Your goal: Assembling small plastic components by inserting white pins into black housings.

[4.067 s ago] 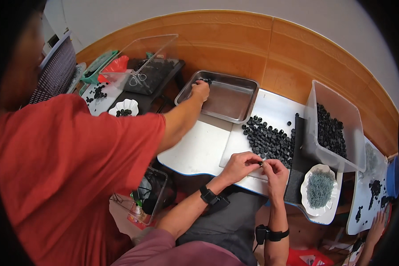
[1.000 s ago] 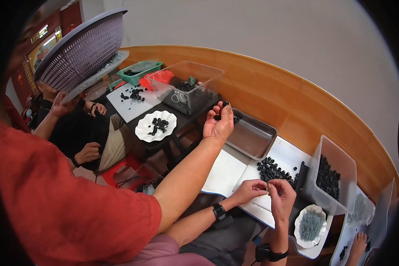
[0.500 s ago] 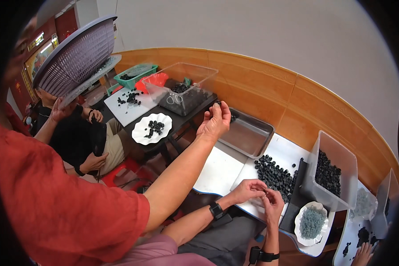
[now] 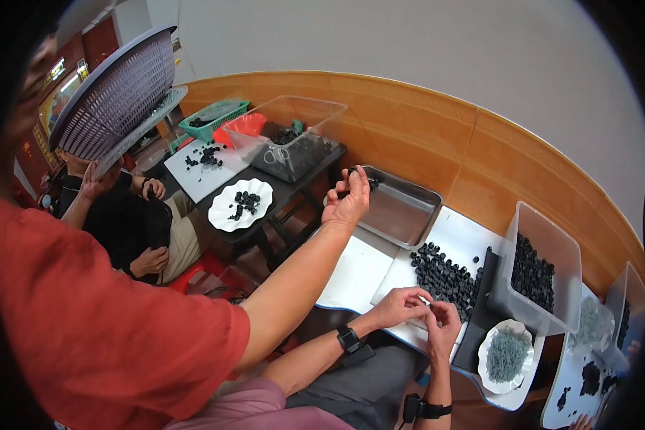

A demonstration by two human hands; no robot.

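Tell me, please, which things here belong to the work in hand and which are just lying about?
In use:
- left hand and right hand, pinching a small piece
- pile of black pieces
- white board under it

Lying about:
- clear tub
- white dish of grey-green threads
- metal tray, a co-worker's hand at it
- lavender basket

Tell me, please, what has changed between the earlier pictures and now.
The co-worker's hand rose from the metal tray and now hangs over its near corner. The person's left hand and right hand stayed together beside the pile of black pieces, pinching a small piece.
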